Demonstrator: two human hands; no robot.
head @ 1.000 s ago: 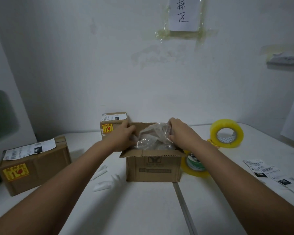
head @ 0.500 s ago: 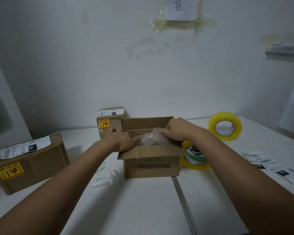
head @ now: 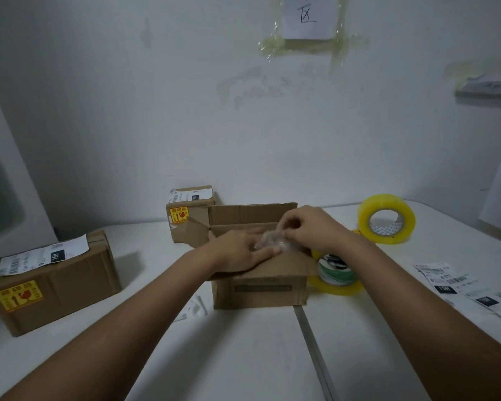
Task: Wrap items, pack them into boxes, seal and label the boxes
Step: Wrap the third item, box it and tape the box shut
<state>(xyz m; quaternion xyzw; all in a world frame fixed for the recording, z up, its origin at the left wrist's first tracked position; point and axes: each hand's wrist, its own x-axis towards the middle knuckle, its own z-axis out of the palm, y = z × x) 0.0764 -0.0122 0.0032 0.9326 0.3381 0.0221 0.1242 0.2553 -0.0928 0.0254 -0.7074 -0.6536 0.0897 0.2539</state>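
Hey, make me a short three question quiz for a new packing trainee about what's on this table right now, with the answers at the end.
1. True or false: the open box in the middle is already taped shut.
2. How many yellow tape rolls are on the table?
3. Multiple choice: the loose shipping labels lie A) inside the open box, B) on the table right of the box, C) on the wall.

Key
1. False. Its flaps stand open while the left hand presses the bubble-wrapped item down and the right hand pinches the wrap.
2. Two: one standing upright, one lying flat beside the box.
3. B.
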